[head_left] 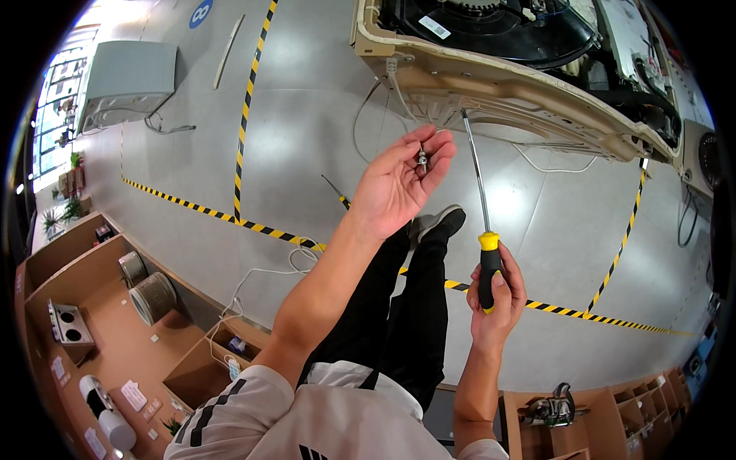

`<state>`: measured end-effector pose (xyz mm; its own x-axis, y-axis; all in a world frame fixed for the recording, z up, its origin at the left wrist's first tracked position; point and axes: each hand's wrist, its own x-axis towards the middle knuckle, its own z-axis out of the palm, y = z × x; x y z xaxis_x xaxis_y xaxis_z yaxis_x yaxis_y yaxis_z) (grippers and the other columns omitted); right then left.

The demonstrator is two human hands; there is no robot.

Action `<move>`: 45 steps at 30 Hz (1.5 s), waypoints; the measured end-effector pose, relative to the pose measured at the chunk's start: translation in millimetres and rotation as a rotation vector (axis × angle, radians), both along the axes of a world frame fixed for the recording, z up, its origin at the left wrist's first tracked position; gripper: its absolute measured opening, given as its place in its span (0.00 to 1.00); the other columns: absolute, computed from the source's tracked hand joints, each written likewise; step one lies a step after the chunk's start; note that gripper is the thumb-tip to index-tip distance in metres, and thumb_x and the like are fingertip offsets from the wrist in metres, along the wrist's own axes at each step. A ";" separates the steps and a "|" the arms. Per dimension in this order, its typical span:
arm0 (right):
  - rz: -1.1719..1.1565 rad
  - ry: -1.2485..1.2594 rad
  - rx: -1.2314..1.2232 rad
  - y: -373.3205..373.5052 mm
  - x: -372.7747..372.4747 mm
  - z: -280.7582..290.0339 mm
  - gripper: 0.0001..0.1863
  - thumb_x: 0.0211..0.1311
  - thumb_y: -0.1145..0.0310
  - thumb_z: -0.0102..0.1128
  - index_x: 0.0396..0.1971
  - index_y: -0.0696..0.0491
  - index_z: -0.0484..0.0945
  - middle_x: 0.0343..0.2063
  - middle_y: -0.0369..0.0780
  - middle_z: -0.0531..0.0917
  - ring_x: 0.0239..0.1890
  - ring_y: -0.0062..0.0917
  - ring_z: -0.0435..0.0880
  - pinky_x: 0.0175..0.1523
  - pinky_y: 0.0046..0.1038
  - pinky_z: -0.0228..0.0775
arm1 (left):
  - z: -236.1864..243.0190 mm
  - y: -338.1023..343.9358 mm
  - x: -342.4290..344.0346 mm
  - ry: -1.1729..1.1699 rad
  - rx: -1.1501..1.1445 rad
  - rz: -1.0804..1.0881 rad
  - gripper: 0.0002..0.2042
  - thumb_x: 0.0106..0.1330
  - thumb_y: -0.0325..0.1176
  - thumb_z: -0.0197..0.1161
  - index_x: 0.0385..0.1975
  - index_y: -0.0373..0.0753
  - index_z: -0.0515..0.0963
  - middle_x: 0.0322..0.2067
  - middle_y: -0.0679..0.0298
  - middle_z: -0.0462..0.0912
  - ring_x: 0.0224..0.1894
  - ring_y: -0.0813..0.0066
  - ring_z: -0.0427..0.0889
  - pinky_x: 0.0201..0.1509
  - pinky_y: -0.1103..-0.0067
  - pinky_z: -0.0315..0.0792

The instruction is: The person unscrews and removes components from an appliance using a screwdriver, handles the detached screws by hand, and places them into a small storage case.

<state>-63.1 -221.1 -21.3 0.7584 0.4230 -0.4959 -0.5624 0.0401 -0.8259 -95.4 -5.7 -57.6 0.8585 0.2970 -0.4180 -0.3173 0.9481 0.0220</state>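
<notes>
My right hand (497, 295) is closed round the black and yellow handle of a screwdriver (477, 172). Its long shaft points up, and in the picture the tip meets the lower edge of an opened appliance; whether it touches, I cannot tell. That appliance (521, 96) has a tan metal casing with a large round black part inside. My left hand (399, 180) is palm up with curled fingers, holding small metal screws (422, 159) by the fingertips. Past my left forearm a second screwdriver (334, 189) lies on the floor, its handle partly hidden.
White cables (553, 169) hang and trail beneath the appliance. Yellow-black tape (245, 115) marks the grey floor. A grey box-shaped unit (130, 73) stands far left. Brown bins (92, 307) with parts are at lower left, and a divided brown organiser (644, 406) at lower right.
</notes>
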 end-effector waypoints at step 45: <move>-0.052 0.396 0.162 71.6 -13.8 -29.8 0.23 0.63 0.65 0.51 0.56 0.58 0.64 0.26 0.38 0.75 0.14 0.13 0.65 0.17 0.15 0.52 | -12.4 36.7 13.1 0.292 0.177 -0.011 0.11 0.65 0.27 0.49 0.44 0.30 0.69 0.44 0.55 0.75 0.50 0.63 0.74 0.55 0.74 0.73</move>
